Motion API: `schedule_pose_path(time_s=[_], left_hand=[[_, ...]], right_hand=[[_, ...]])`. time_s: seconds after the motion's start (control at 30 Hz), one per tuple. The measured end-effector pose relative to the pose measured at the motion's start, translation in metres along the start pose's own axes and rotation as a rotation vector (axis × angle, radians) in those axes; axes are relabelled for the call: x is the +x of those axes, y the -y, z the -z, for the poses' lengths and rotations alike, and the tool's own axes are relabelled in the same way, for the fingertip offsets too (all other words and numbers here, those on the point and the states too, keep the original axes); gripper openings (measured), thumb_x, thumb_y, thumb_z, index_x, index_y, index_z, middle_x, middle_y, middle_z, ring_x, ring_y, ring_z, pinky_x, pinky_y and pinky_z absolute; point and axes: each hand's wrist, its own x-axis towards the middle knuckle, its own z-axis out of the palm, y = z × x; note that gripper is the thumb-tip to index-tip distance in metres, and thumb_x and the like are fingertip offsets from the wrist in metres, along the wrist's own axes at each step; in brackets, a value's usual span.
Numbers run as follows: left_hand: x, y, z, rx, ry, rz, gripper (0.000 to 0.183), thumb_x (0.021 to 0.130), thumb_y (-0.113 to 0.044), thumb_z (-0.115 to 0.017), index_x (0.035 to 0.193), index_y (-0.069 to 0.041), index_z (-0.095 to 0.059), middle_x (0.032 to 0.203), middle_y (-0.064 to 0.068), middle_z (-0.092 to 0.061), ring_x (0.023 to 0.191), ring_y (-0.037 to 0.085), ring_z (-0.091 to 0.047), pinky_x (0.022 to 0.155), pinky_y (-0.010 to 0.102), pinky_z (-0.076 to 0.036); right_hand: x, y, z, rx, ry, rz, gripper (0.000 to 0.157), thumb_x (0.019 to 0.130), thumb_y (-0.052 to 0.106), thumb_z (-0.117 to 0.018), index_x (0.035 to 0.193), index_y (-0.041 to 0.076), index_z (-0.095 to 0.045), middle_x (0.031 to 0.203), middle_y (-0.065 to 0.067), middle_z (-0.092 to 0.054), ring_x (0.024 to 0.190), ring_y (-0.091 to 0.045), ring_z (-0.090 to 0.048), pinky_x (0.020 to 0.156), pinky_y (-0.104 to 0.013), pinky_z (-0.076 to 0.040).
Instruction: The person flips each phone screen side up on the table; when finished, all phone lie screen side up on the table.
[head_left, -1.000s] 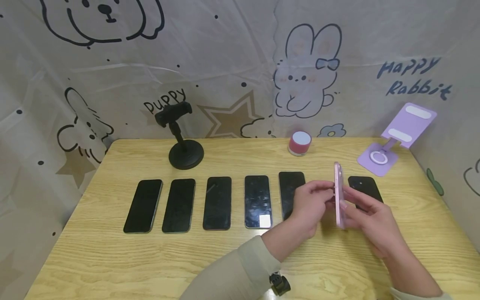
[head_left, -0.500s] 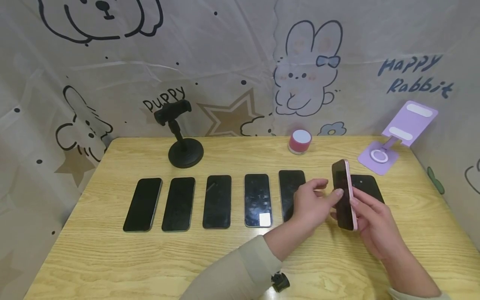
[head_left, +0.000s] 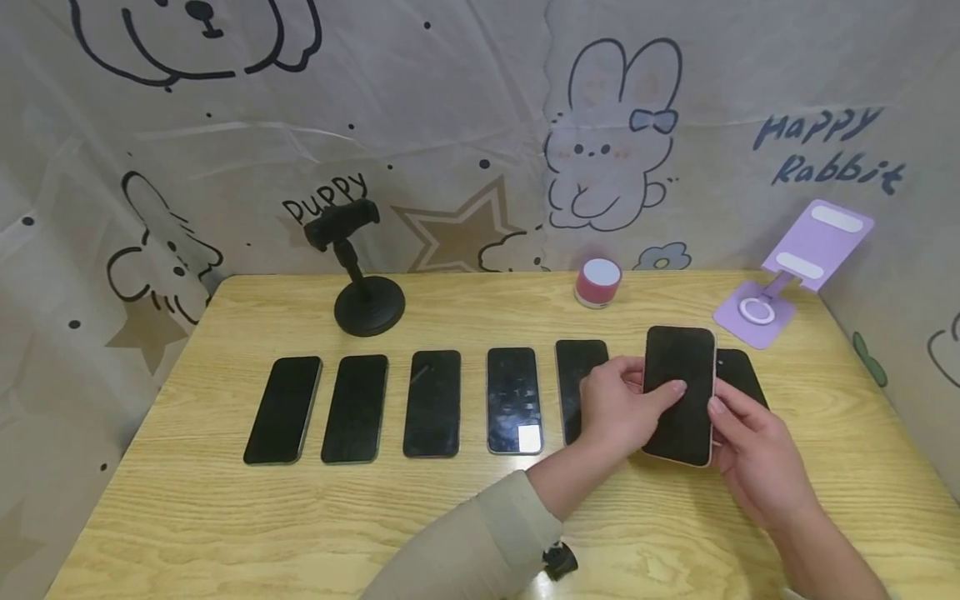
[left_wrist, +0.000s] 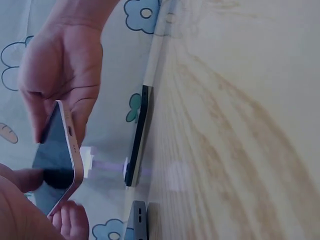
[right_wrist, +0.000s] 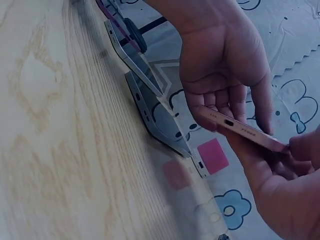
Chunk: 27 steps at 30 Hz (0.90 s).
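A pink-edged smartphone [head_left: 686, 433] is held up above the table, its dark screen facing me. My left hand [head_left: 618, 408] grips its left side, thumb across the screen and fingers behind. At the right edge, my right hand [head_left: 765, 458] pinches the same phone between thumb and fingers. The wrist views show its bottom edge with the charging port, and both hands on it, well above the tabletop. Behind my right hand a black phone [head_left: 741, 375] lies back up, partly covered. Another black phone [head_left: 581, 367] lies partly hidden by my left hand.
To the left, several phones lie in a row, including a reflective one [head_left: 513, 400] and the leftmost one [head_left: 283, 410]. Along the back stand a black phone holder [head_left: 369, 307], a small pink round speaker [head_left: 597, 285] and a purple stand [head_left: 813, 242]. A printed cloth hangs behind.
The pink phone has turned from edge-on to screen facing me. My left thumb has come onto the screen, and the left fingers have gone behind it. My right hand keeps its grip.
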Motion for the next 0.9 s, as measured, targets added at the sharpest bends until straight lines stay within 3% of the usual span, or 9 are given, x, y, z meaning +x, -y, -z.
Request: schedule_pose_path(time_s=[0.13, 0.23, 0.37, 0.6, 0.9], left_hand=[[0.002, -0.001, 0.0, -0.085, -0.011, 0.026, 0.019, 0.082, -0.012, -0.084, 0.099, -0.011, -0.078, 0.076, -0.012, -0.059, 0.069, 0.003, -0.059, 0.06, 0.024, -0.052], [0.002, 0.0, -0.001, -0.153, -0.018, 0.07, 0.017, 0.083, -0.003, -0.08, 0.098, -0.011, -0.078, 0.076, -0.011, -0.06, 0.069, 0.004, -0.059, 0.061, 0.024, -0.053], [0.002, 0.002, -0.003, -0.222, -0.05, 0.098, 0.019, 0.081, 0.004, -0.078, 0.091, -0.012, -0.078, 0.075, -0.009, -0.061, 0.069, 0.006, -0.059, 0.063, 0.025, -0.054], [0.005, 0.006, -0.005, -0.23, -0.111, 0.093, 0.023, 0.077, 0.009, -0.078, 0.083, -0.013, -0.076, 0.073, -0.009, -0.064, 0.067, 0.007, -0.06, 0.064, 0.027, -0.054], [0.006, 0.007, -0.008, -0.155, -0.039, 0.227, 0.031, 0.075, 0.008, -0.078, 0.101, -0.009, -0.077, 0.081, -0.007, -0.061, 0.074, 0.009, -0.059, 0.068, 0.031, -0.055]], right_hand=[[0.001, 0.001, -0.001, -0.038, -0.204, -0.041, 0.034, 0.101, 0.004, -0.057, 0.135, 0.005, -0.063, 0.116, -0.003, -0.069, 0.096, -0.014, -0.069, 0.07, -0.029, -0.058], [0.004, 0.0, -0.001, -0.07, -0.362, -0.084, 0.032, 0.094, 0.003, -0.068, 0.126, 0.008, -0.07, 0.104, 0.0, -0.07, 0.088, -0.009, -0.067, 0.067, -0.024, -0.057], [0.009, -0.002, 0.001, -0.117, -0.474, -0.116, 0.032, 0.089, 0.001, -0.074, 0.121, 0.008, -0.073, 0.097, 0.002, -0.069, 0.084, -0.006, -0.066, 0.063, -0.022, -0.056], [0.015, -0.004, 0.006, -0.189, -0.453, -0.135, 0.028, 0.09, 0.002, -0.074, 0.117, 0.007, -0.075, 0.097, 0.003, -0.074, 0.083, -0.006, -0.068, 0.065, -0.023, -0.056], [0.017, -0.006, 0.012, -0.313, -0.407, -0.192, 0.042, 0.093, 0.009, -0.073, 0.132, -0.001, -0.063, 0.104, 0.008, -0.067, 0.09, -0.002, -0.065, 0.074, -0.019, -0.054]])
